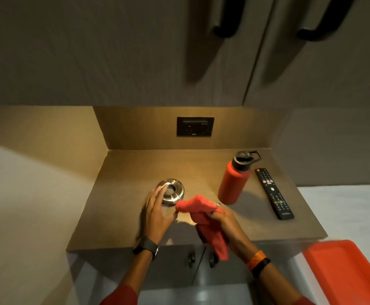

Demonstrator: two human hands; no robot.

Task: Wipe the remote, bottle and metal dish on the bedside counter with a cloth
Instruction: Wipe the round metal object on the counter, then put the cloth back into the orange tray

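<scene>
Beside the metal dish, left hand open; right hand seemingly grips cloth.

On the worktop: one metal dish, one red bottle, one remote. Also one red cloth, one red tray, two hands, one wall socket.

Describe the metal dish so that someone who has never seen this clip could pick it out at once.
Start at the brown bedside counter below the black wall socket. On its left half, under the left hand's fingertips, sits the metal dish. It is the only shiny silver, round, ring-shaped item; the bottle is red and upright, the remote black and flat.
</scene>
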